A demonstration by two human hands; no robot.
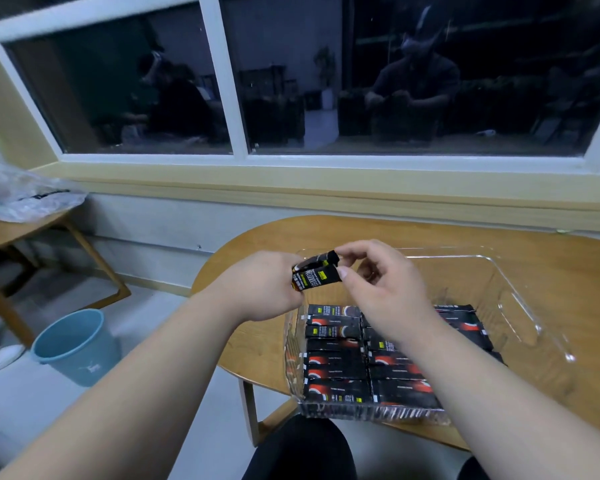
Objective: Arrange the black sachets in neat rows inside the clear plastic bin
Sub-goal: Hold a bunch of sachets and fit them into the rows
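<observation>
A clear plastic bin [520, 306] sits on a round wooden table [568, 258]. Several black sachets [336, 362] lie in rows across its near half, in two columns with a few more at the right. Above the bin's far left corner my left hand [260, 289] grips a small stack of black sachets [314, 277] by one end. My right hand [378, 282] pinches the other end of that stack between thumb and forefinger.
A blue waste bucket [75, 344] stands on the floor to the left. A second wooden table [21, 230] with a crumpled plastic bag [25, 192] is at far left. A window sill runs behind the table. My knees are below the table's edge.
</observation>
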